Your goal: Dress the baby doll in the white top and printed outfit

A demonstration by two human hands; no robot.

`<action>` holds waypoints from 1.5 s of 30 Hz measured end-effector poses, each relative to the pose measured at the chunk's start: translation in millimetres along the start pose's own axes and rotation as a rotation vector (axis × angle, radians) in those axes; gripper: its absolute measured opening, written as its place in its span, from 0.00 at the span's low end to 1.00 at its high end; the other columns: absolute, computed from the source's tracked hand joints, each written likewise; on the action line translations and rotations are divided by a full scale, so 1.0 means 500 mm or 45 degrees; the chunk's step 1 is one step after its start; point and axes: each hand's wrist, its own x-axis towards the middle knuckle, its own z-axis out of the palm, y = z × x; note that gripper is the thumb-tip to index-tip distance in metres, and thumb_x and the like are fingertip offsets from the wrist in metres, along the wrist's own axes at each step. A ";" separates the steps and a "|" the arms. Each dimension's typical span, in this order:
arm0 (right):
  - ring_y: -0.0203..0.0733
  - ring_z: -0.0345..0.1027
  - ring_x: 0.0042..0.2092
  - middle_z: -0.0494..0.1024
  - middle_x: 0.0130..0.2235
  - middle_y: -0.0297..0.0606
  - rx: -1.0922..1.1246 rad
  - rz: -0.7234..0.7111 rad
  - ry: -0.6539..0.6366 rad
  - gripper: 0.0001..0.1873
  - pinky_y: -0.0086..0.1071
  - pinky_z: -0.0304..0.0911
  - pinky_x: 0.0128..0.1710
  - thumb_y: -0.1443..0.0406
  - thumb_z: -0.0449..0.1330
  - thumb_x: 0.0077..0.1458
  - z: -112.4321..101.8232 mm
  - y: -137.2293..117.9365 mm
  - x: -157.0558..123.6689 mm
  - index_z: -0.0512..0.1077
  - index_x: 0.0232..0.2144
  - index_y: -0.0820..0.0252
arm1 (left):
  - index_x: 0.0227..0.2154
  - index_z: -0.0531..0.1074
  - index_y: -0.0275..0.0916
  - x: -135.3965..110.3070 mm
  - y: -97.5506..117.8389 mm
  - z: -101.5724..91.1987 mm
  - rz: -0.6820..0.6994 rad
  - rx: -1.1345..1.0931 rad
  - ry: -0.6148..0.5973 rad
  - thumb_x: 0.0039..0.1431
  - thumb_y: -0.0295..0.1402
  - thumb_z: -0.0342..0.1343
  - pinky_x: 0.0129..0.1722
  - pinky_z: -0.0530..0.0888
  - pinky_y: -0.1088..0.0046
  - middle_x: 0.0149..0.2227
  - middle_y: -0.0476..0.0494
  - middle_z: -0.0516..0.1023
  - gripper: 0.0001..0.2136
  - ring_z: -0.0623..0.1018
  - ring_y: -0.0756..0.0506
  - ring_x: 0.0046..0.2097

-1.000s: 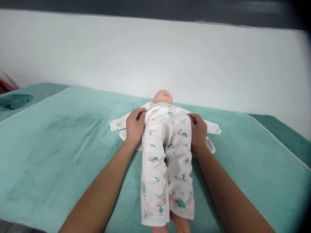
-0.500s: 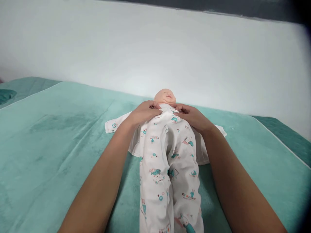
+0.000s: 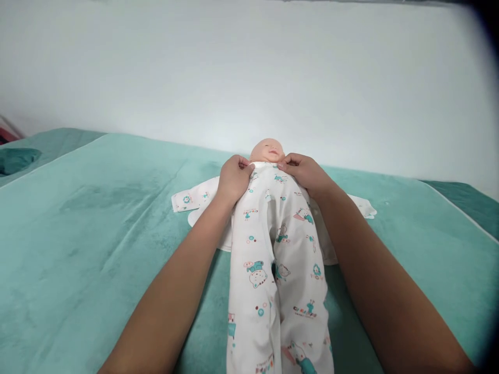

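A baby doll (image 3: 268,150) lies on its back, its head toward the wall. White baby pants (image 3: 257,234) with bear prints cover its front from the neck down past the lower picture edge. My left hand (image 3: 236,177) pinches the waistband's left corner just below the doll's chin. On the other side, my right hand (image 3: 306,172) pinches the waistband's right corner. Under the pants spreads a white printed baby shirt (image 3: 197,195), its sleeves stretched out to both sides. The doll's body and limbs are hidden by the clothes.
A light green plush cover (image 3: 97,223) with a pale edge line lies beneath everything. Behind the doll rises a white wall (image 3: 195,78). A darker green bunched fabric (image 3: 19,160) and something red (image 3: 7,135) show at the far left.
Both hands have moved up toward the doll's chin and now pinch the waistband corners. The pants' top is drawn up and looks straighter and smoother. The view has tilted slightly.
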 end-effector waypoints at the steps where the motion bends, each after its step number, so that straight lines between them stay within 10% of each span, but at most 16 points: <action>1: 0.36 0.61 0.32 0.71 0.28 0.32 0.000 0.000 0.048 0.14 0.33 0.58 0.35 0.55 0.65 0.45 0.005 0.002 0.001 0.71 0.25 0.59 | 0.28 0.69 0.38 0.000 -0.001 0.003 0.024 0.014 0.019 0.55 0.31 0.57 0.40 0.68 0.69 0.33 0.45 0.76 0.03 0.73 0.47 0.35; 10: 0.39 0.68 0.37 0.77 0.34 0.35 -0.079 -0.103 0.415 0.09 0.35 0.63 0.43 0.60 0.61 0.49 0.036 0.009 -0.035 0.73 0.30 0.59 | 0.33 0.73 0.36 0.005 -0.021 0.010 0.145 0.048 0.040 0.56 0.25 0.51 0.44 0.70 0.69 0.36 0.45 0.78 0.06 0.75 0.47 0.38; 17: 0.43 0.68 0.54 0.76 0.52 0.36 0.067 -0.107 0.354 0.16 0.42 0.60 0.58 0.58 0.56 0.59 0.041 0.003 -0.144 0.74 0.47 0.53 | 0.38 0.73 0.38 -0.047 -0.059 -0.003 0.183 -0.104 0.155 0.59 0.28 0.50 0.48 0.71 0.69 0.40 0.45 0.79 0.08 0.76 0.47 0.43; 25: 0.44 0.48 0.69 0.58 0.67 0.33 0.019 -0.004 0.322 0.27 0.46 0.45 0.69 0.53 0.54 0.63 0.076 -0.033 -0.396 0.61 0.63 0.47 | 0.43 0.77 0.38 -0.234 -0.097 -0.076 0.224 -0.014 0.114 0.60 0.27 0.49 0.57 0.67 0.64 0.48 0.42 0.75 0.14 0.73 0.45 0.52; 33: 0.47 0.56 0.64 0.64 0.62 0.41 -0.224 -0.361 0.250 0.20 0.49 0.57 0.62 0.67 0.56 0.62 0.148 -0.078 -0.683 0.64 0.56 0.52 | 0.44 0.75 0.44 -0.565 -0.064 -0.171 0.049 -0.187 -0.142 0.65 0.34 0.52 0.49 0.70 0.68 0.45 0.46 0.74 0.09 0.74 0.46 0.47; 38: 0.48 0.61 0.58 0.72 0.54 0.40 -0.762 -0.456 0.232 0.23 0.53 0.49 0.63 0.72 0.57 0.58 0.210 -0.108 -0.721 0.65 0.55 0.55 | 0.55 0.67 0.51 -0.685 -0.039 -0.162 0.104 -0.091 -0.233 0.61 0.25 0.54 0.57 0.66 0.65 0.52 0.46 0.67 0.21 0.69 0.46 0.54; 45: 0.44 0.66 0.47 0.77 0.39 0.33 -0.882 -0.352 0.255 0.08 0.50 0.51 0.59 0.72 0.55 0.61 0.237 -0.152 -0.678 0.69 0.39 0.54 | 0.53 0.67 0.50 -0.689 -0.039 -0.139 0.184 0.078 -0.119 0.59 0.27 0.57 0.54 0.68 0.60 0.49 0.44 0.66 0.20 0.70 0.43 0.52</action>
